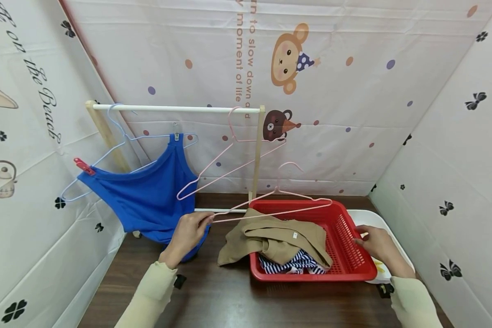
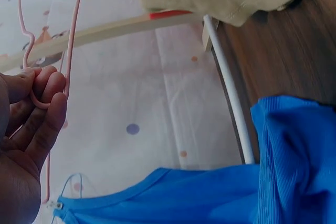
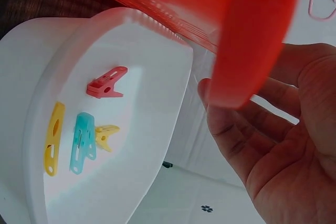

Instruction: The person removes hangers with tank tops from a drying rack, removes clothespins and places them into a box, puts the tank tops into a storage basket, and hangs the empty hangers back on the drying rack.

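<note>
My left hand (image 1: 190,231) pinches one end of a pink clothes hanger (image 1: 270,214), its hook pointing up over the basket; in the left wrist view the fingers curl round the hanger's bent end. With my right hand (image 1: 379,246) I grip the right rim of a red basket (image 1: 311,277). The basket holds a khaki garment (image 1: 287,234), which spills over its left side, and a navy-and-white striped garment (image 1: 301,262). Left of my left hand, a blue sleeveless top (image 1: 156,191) hangs from a light blue hanger (image 1: 116,148), held by a red clip (image 1: 84,166) and another clip (image 1: 176,135).
A rack with a white rod (image 1: 176,109) and wooden posts stands behind. A second pink hanger (image 1: 219,157) hangs at the rod's right end. Beside the basket, a white tub (image 3: 173,93) holds a red clothespin (image 3: 106,83), a teal one (image 3: 83,142) and yellow ones (image 3: 54,139). Printed cloth walls surround the table.
</note>
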A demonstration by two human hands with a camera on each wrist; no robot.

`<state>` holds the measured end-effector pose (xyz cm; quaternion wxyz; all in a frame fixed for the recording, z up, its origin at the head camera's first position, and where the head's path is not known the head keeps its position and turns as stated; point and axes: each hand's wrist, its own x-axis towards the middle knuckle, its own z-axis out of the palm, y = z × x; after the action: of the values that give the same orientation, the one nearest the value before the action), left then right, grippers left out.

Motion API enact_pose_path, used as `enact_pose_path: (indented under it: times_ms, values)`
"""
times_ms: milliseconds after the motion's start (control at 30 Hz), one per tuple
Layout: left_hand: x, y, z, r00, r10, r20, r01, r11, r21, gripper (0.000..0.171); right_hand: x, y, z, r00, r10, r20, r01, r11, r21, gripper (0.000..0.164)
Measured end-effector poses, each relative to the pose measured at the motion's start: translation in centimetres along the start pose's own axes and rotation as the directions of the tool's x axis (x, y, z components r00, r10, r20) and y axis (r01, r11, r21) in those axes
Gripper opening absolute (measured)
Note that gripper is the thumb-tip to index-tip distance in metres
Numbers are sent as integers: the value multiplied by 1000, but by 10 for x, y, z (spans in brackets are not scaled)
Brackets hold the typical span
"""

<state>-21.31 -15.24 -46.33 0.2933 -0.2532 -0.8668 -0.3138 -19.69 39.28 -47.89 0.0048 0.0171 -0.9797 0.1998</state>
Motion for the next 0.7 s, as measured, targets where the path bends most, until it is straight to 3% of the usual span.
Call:
enact_pose_path:
  times_ms: [200,700]
  values:
    - [-3,-3,-12,999,-20,-30,20,1000,6,13,0,-1,-1,1000,-5,-6,5,1000,1,40]
    - [-10,-14,-47,992,3,-127,4,999,53,15,0,-2,0,1000,9,6,-9,1000,4,41]
